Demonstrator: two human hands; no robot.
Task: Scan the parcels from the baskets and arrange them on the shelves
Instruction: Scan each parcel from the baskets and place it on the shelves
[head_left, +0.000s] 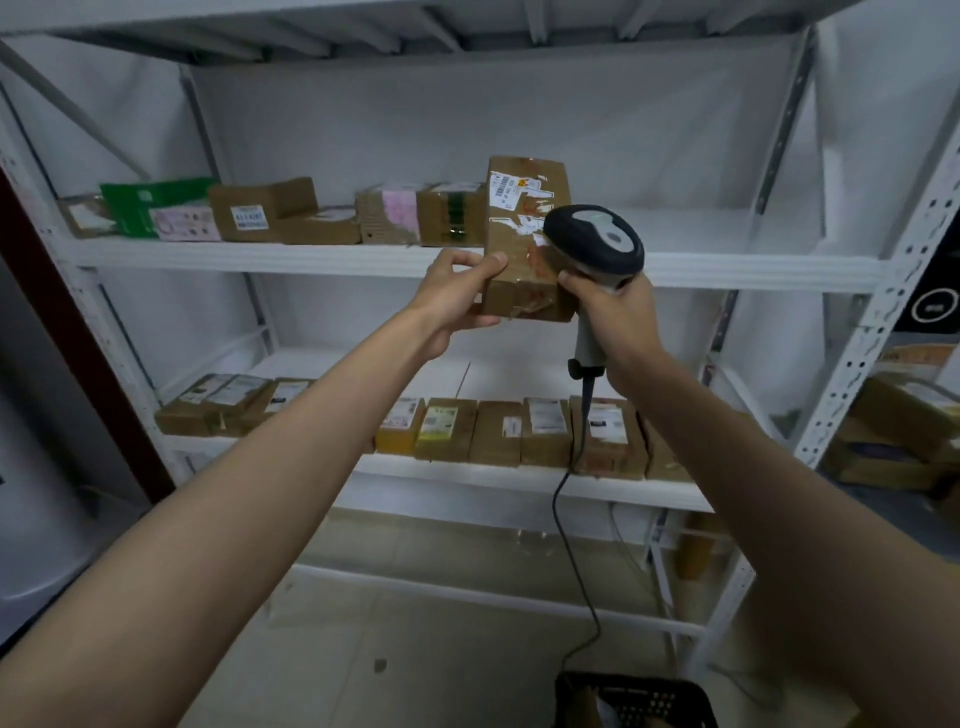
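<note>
Brown taped parcel (524, 234) gripped by left hand (457, 291); right hand (618, 317) grips scanner (597, 244).

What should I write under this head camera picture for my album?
Left hand holds up a taped cardboard parcel while right hand grips a scanner before shelves.
</note>
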